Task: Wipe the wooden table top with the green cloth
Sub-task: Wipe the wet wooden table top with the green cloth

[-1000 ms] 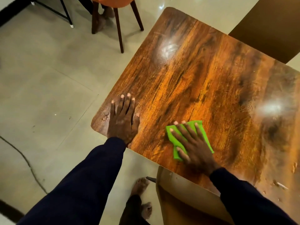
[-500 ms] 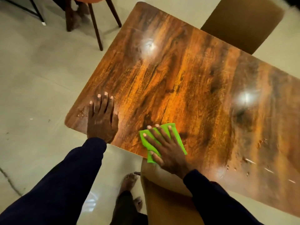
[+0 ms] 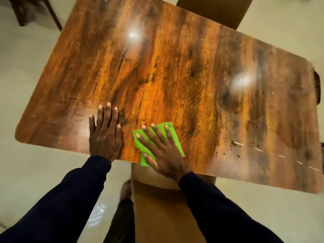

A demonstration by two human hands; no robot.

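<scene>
The glossy wooden table top (image 3: 175, 67) fills most of the head view. A bright green cloth (image 3: 175, 142) lies flat at the table's near edge, one corner hanging just over it. My right hand (image 3: 161, 151) presses down on the cloth with fingers spread, covering most of it. Just left of the cloth, my left hand (image 3: 104, 135) rests flat on the bare wood, fingers together and holding nothing. Both arms are in dark sleeves.
Crumbs and pale scraps (image 3: 235, 143) are scattered on the table's near right part. A tan chair (image 3: 157, 199) is tucked under the near edge below my right hand. Another chair (image 3: 210, 9) stands at the far side, dark chair legs (image 3: 52, 14) at the top left.
My left hand has slid right along the near edge, away from the left corner and closer to the cloth. The view has shifted, showing more of the table's right side.
</scene>
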